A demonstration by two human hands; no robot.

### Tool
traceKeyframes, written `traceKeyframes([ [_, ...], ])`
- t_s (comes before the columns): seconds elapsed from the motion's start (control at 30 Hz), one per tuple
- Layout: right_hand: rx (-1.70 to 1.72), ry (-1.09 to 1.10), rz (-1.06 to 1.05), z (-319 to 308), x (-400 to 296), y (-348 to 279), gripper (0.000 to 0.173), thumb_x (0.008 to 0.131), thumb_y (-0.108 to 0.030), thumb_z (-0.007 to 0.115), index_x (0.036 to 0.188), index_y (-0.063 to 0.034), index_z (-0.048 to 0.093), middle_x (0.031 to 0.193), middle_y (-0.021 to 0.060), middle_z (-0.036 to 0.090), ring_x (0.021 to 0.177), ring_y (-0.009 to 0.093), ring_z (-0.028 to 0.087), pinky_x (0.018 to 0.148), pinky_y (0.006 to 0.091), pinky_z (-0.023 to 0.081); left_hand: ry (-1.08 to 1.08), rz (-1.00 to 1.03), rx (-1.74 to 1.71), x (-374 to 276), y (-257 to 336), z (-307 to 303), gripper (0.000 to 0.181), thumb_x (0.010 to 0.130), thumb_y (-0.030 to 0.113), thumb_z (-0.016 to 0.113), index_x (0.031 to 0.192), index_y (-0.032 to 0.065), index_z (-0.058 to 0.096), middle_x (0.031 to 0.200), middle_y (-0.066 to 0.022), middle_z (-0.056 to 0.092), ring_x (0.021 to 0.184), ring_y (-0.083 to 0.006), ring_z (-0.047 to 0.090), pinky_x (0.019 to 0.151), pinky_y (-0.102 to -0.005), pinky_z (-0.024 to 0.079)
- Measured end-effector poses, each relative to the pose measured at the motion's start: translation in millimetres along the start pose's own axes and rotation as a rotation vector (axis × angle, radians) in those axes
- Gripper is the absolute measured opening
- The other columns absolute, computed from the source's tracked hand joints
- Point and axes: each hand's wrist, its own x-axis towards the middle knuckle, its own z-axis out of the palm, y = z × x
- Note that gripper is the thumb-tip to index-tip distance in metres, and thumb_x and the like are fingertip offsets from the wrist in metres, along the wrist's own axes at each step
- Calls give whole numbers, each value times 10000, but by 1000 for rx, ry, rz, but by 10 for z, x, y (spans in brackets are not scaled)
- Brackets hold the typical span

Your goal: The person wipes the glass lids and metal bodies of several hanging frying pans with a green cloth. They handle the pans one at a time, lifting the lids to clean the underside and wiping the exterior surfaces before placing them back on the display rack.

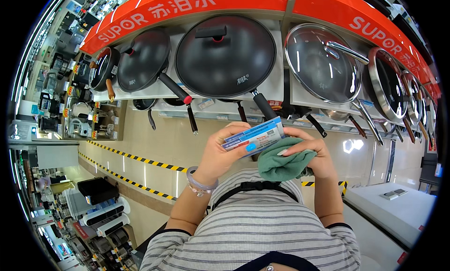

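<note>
A small stack of printed price cards (258, 139) is pinched in my left hand (225, 148), the thumb lying across the front card. My right hand (313, 151) grips a folded green cloth (284, 160), and its fingers reach the right end of the cards. Beyond the cards, a large black lidded wok (225, 56) rests on the shelf, its handle (264, 105) pointing down toward them. A smaller black lidded pan (144, 60) stands to its left, and a pan with a glass lid (321, 63) to its right.
Red Supor shelf headers (197, 5) run above the pans. More pans with projecting handles hang over the lower shelf edge (218, 117). Yellow-and-black floor tape (140, 160) crosses the tiles at left. A white counter (390, 200) stands at right, appliance shelves (121, 121) at left.
</note>
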Motion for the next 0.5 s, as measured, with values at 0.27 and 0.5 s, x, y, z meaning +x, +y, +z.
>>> traceKeyframes([
  [0.27, 208, -80, 83, -31, -15, 150, 350, 683, 34, 596, 1002, 28, 740, 1303, 197, 561, 1081, 264, 623, 954, 339, 460, 37, -134, 70, -40, 119, -91, 646, 807, -50, 701, 1398, -7, 443, 1299, -114, 569, 1016, -115, 633, 876, -265, 515],
  [0.5, 360, 130, 240, -46, -74, 225, 481, 625, 37, 489, 1053, 81, 703, 1263, 192, 582, 1067, 274, 633, 963, 331, 478, 54, 38, 105, -47, 122, 15, 776, 848, -48, 647, 1503, -5, 232, 1340, -129, 552, 1077, -150, 623, 903, -272, 496],
])
